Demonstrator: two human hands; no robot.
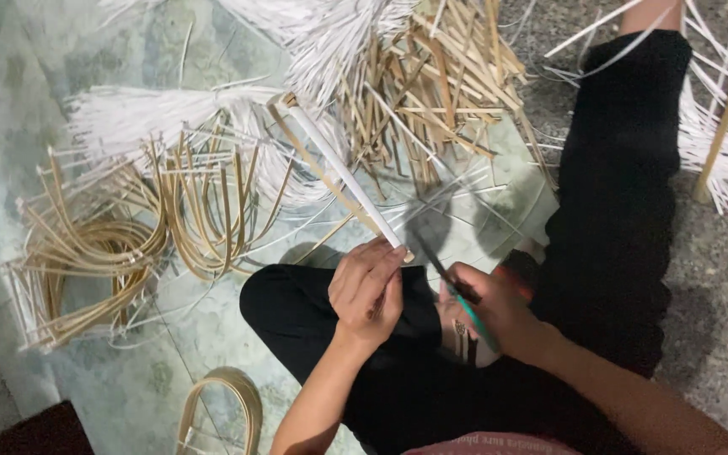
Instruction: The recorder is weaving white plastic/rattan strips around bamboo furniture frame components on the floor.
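Mottled grey-green floor (128,371), cane-strewn

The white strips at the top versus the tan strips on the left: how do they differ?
The white strips are pale, thin and lie in straight fanned bundles; the tan strips are yellowish-brown, wider and bent into loops. The white strips lie farther from the left hand; the tan strips sit lower, beside the knee. Both rest loose on the floor.

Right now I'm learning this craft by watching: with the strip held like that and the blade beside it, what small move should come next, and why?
Probably bring the knife in the right hand up to the near end of the pale strip. The left hand already pinches that end, and the blade sits just beside it, not clearly touching.
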